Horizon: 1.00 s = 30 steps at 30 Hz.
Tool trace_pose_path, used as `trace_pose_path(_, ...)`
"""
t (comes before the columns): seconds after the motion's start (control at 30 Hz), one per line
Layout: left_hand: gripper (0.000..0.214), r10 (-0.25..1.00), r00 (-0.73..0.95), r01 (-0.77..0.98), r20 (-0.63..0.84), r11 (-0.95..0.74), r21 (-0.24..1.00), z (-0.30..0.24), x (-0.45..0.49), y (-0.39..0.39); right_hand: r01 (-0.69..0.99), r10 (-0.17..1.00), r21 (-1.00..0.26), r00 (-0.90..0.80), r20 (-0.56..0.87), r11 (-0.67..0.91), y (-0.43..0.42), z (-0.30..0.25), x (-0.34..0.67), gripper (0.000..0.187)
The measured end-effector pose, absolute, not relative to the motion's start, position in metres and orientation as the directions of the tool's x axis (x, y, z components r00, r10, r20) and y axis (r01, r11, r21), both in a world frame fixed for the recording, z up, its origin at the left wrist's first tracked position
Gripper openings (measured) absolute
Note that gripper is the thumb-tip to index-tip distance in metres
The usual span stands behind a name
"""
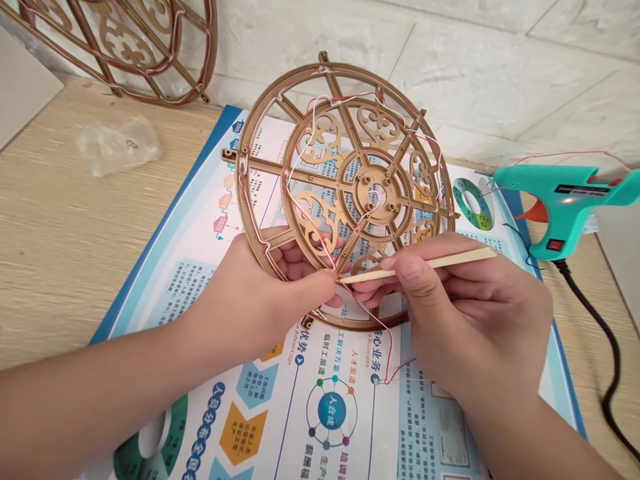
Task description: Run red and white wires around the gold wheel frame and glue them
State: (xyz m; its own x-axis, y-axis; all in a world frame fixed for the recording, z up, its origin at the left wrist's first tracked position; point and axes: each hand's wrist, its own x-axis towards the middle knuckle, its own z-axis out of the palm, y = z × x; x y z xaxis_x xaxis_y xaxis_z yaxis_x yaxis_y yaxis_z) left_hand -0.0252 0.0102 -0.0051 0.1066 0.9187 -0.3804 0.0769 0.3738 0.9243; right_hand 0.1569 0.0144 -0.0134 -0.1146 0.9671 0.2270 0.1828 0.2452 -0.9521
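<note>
left forearm (90, 407): bare | right forearm (535, 433): bare | left hand (250, 300): bare | right hand (465, 320): bare | right thumbnail (407, 269): short

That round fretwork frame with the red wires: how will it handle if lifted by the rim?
The round fretwork frame is probably light for its size, being mostly open lattice. Its thin scrollwork looks fragile and may snap under a point load. Stood on its rim, it would likely roll or tip, and the loose red wires could snag.

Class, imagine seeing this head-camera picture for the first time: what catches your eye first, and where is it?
A round fretwork wooden wheel, strung with red and white wires, dominates the centre above a printed poster. The left hand and right hand meet at its lower edge, the right gripping a thin wooden stick. A teal hot glue gun lies far right.
</note>
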Motion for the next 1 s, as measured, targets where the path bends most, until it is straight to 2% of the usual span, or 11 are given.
trace_pose_path(0.13, 0.013, 0.929, 0.094, 0.109, -0.358, 0.348, 0.931, -0.0062, -0.0248, 0.0091, 0.129, 0.966, -0.961, -0.125, 0.227, 0.243, 0.0150, -0.0124, 0.1578, 0.016)
trace_pose_path(0.4, 0.016, 0.948, 0.080, 0.137, -0.309, 0.296, 0.945, -0.0076, -0.0233, 0.0090, 0.138, 0.965, -0.960, -0.136, 0.225, 0.244, 0.0143, -0.0108, 0.1591, 0.014)
trace_pose_path(0.6, 0.013, 0.933, 0.060, 0.153, -0.355, 0.342, 0.927, -0.0070, -0.0232, 0.0085, 0.203, 0.945, -0.929, -0.178, 0.275, 0.308, 0.0173, -0.0097, 0.1585, 0.019)
trace_pose_path(0.73, 0.013, 0.933, 0.073, 0.082, -0.353, 0.348, 0.934, -0.0066, -0.0218, 0.0090, 0.260, 0.927, -0.896, -0.203, 0.314, 0.360, 0.0161, -0.0111, 0.1611, 0.016)
trace_pose_path(0.83, 0.015, 0.929, 0.090, 0.031, -0.359, 0.357, 0.933, -0.0060, -0.0205, 0.0100, 0.280, 0.934, -0.896, -0.203, 0.294, 0.344, 0.0148, -0.0116, 0.1636, 0.013)
trace_pose_path(1.0, 0.014, 0.922, 0.078, 0.070, -0.380, 0.375, 0.924, -0.0044, -0.0200, 0.0111, 0.256, 0.928, -0.900, -0.220, 0.300, 0.352, 0.0167, -0.0107, 0.1642, 0.014)
